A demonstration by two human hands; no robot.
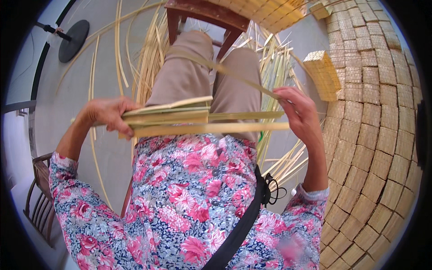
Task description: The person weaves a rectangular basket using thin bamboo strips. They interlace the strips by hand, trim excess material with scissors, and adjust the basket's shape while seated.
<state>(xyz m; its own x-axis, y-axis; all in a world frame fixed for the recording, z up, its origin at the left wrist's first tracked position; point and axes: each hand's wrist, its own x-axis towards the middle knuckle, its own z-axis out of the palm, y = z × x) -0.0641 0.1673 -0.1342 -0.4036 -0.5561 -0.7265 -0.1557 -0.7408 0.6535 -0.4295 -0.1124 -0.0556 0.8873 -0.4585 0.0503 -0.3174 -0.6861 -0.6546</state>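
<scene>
Above my lap, my left hand (114, 114) is closed round the left ends of several flat bamboo strips (173, 118). These lie roughly level and point to the right, some longer than others. My right hand (300, 110), off to the right, pinches the end of a single thin bamboo strip (238, 77) between thumb and fingers. That strip slants up and left across my knees, slightly blurred, and its far end is hard to make out. The longest strip from the left hand reaches close to my right wrist without clearly touching it.
A red-brown wooden stool (207, 18) beyond my knees bears a yellow slatted bundle (270, 11). Loose strips (150, 63) litter the floor on both sides. To the right stand a slatted block (323, 74) and rows of stacked bundles (369, 135). A chair (42, 198) and round black base (74, 41) are at left.
</scene>
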